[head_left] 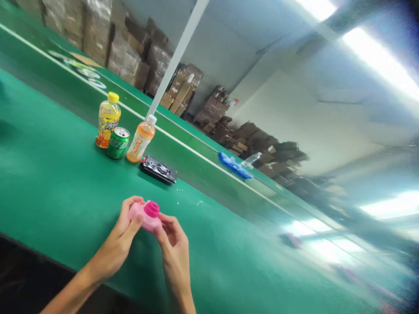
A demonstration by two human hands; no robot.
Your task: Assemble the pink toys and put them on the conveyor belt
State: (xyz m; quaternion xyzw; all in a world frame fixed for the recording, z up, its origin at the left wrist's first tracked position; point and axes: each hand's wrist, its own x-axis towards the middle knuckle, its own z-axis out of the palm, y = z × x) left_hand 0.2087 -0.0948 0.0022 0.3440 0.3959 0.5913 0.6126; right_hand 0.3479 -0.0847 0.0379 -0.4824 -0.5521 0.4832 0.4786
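Note:
Between my two hands is a small light-pink object (147, 220) with rounded ends and a raised dark-pink round part on it; it looks like a toy camera. My left hand (126, 231) grips its left end, thumb on the near face and fingers behind. My right hand (173, 237) pinches the right end between thumb and fingers. Both hands are held just over the green table (229, 257). Just beyond them lies a black phone (159, 169), or a case like one, with round shapes on its upper face.
Past the hands stand a yellow-capped drink bottle (108, 120), a green can (118, 143) and an orange drink bottle (141, 139). A blue tray (235, 165) with a clear bottle (251, 160) lies farther off. A white post (178, 56) rises behind. Stacked cartons (127, 56) line the back.

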